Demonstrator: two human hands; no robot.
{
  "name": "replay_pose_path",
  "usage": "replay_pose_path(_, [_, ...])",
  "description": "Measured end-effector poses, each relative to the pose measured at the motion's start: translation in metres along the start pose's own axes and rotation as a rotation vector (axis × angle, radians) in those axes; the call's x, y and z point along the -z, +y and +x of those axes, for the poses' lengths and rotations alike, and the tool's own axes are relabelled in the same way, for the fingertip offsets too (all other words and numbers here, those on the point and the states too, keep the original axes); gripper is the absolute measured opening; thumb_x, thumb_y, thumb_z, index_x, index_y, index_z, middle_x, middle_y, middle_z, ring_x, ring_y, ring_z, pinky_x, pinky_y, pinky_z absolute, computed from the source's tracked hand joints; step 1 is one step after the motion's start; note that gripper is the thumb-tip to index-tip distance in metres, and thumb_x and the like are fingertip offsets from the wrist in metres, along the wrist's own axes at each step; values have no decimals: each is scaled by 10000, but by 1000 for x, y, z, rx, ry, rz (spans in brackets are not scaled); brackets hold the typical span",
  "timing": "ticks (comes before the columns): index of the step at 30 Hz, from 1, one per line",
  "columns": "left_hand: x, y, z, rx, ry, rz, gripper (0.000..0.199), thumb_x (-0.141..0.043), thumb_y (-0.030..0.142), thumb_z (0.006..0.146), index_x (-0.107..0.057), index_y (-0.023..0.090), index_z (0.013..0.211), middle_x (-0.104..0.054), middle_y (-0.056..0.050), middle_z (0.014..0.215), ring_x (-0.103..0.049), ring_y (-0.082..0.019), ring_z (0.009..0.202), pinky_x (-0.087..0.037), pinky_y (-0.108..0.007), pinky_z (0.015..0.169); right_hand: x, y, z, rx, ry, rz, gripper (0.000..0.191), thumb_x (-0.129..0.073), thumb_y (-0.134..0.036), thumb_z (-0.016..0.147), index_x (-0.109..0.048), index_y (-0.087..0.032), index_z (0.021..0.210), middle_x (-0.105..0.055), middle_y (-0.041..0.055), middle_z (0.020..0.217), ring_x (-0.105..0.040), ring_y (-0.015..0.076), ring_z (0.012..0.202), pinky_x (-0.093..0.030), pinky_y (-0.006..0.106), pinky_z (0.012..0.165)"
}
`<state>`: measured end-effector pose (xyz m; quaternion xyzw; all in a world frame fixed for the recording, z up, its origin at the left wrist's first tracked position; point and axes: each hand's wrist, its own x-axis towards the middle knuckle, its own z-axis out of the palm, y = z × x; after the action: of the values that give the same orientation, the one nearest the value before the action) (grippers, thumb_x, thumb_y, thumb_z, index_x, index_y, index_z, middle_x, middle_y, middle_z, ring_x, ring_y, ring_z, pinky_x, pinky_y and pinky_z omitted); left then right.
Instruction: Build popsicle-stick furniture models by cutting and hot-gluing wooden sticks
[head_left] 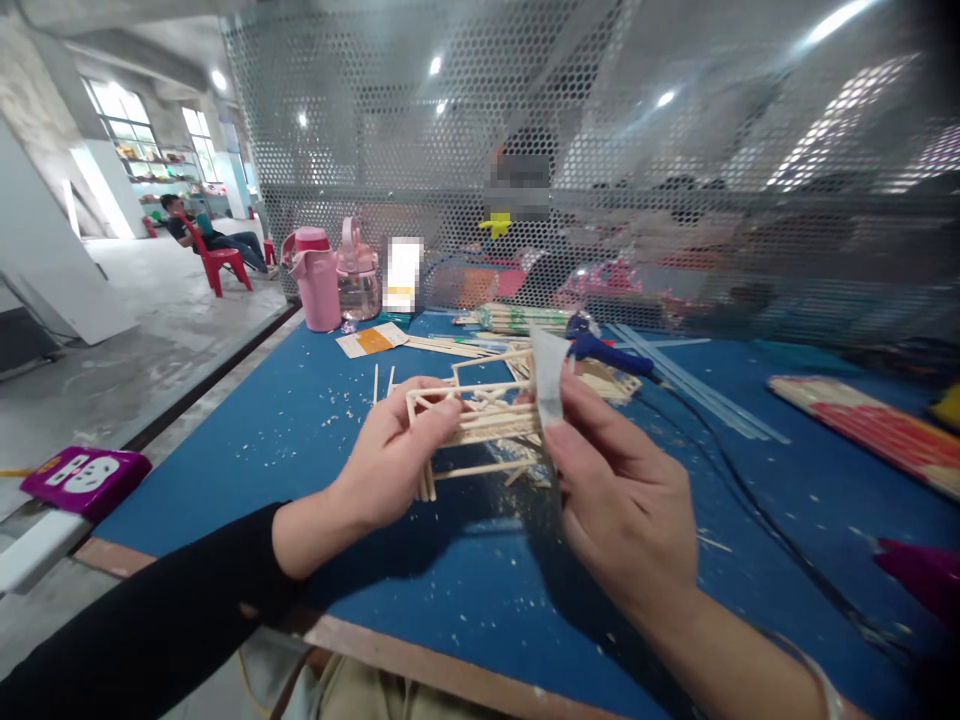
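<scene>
My left hand (pixel 394 455) is closed around the left end of a small frame of thin wooden sticks (pixel 487 428), thumb on top. The frame is held up over the blue table. My right hand (pixel 626 490) pinches a pale grey, paper-like strip (pixel 550 375) between thumb and fingers. This strip stands upright at the frame's right end; whether it touches the stick ends I cannot tell. Beyond my right hand lies a blue hot glue gun (pixel 611 352), its cord running toward the right front. More wooden sticks lie behind the frame, partly hidden by it.
Clear glue sticks (pixel 701 390) and a red-and-white packet of sticks (pixel 862 425) lie right. At the back stand a pink flask (pixel 321 285) and a clear bottle (pixel 358 290) before a perforated metal screen (pixel 420 130). A purple power strip (pixel 86 482) sits at the left edge.
</scene>
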<state>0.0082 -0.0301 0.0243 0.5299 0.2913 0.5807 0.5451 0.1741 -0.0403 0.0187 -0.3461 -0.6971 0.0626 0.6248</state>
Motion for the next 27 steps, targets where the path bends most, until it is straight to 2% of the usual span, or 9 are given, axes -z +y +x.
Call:
replay_pose_path(4, [10, 8, 4, -17, -381, 129, 299, -651, 268, 815, -661, 166, 1096, -714, -90, 1096, -637, -221, 1057, -454, -351, 957, 1, -2, 1, 64, -26, -22, 436, -568, -139, 882, -606, -407, 1223, -646, -30, 1254, -602, 202, 1173, -552, 386, 963])
replay_pose_path(6, [12, 10, 5, -53, -450, 155, 278, -601, 251, 851, -678, 166, 1105, -702, -91, 1151, -613, -232, 1120, -430, -360, 1001, 3, -3, 3, 83, -55, -54, 431, -561, -136, 883, -606, -384, 1233, -649, -20, 1253, -600, 201, 1177, -553, 375, 958])
replay_pose_path(9, [9, 10, 5, -63, -426, 166, 270, -574, 256, 869, -691, 161, 1094, -704, -87, 1153, -624, -230, 1091, -439, -354, 988, 8, -4, 6, 151, -70, -154, 415, -582, -130, 861, -626, -323, 1226, -639, 21, 1272, -592, 213, 1186, -534, 382, 970])
replay_pose_path(12, [5, 8, 3, -51, -373, 173, 273, -582, 264, 866, -681, 147, 1092, -707, -91, 1131, -628, -225, 1050, -451, -346, 962, 13, -3, 8, 358, -23, -345, 392, -644, -105, 796, -668, -227, 1168, -595, 104, 1310, -590, 249, 1167, -516, 404, 966])
replay_pose_path(16, [2, 4, 1, -101, -328, 199, 222, -583, 259, 859, -668, 121, 1011, -710, -95, 1012, -630, -207, 944, -473, -333, 890, 15, -5, 9, 576, -173, -568, 304, -650, -107, 782, -685, -114, 1084, -587, 206, 1255, -585, 302, 1138, -523, 434, 902])
replay_pose_path(18, [0, 3, 0, -119, -321, 222, 203, -577, 262, 861, -655, 120, 984, -698, -90, 981, -622, -201, 925, -470, -332, 881, 14, -5, 10, 594, -200, -612, 278, -636, -108, 791, -684, -102, 1065, -597, 220, 1227, -590, 312, 1122, -520, 450, 885])
replay_pose_path(21, [-1, 3, -1, -122, -298, 248, 194, -572, 268, 860, -646, 137, 982, -686, -82, 976, -614, -206, 942, -464, -334, 883, 12, -5, 10, 562, -143, -607, 291, -636, -106, 787, -679, -116, 1075, -608, 211, 1214, -600, 304, 1101, -515, 455, 885])
replay_pose_path(25, [-1, 2, -3, -158, -271, 290, 146, -566, 249, 856, -665, 161, 916, -687, -59, 906, -615, -210, 919, -466, -331, 869, 11, -6, 9, 540, -185, -555, 328, -609, -128, 806, -665, -170, 1126, -596, 184, 1251, -592, 306, 1119, -510, 486, 885])
replay_pose_path(27, [-1, 2, -3, -163, -279, 306, 162, -559, 269, 871, -671, 168, 928, -687, -60, 903, -615, -213, 926, -466, -327, 865, 11, -6, 9, 506, -162, -547, 347, -601, -126, 810, -663, -197, 1145, -597, 164, 1258, -593, 302, 1121, -507, 491, 891])
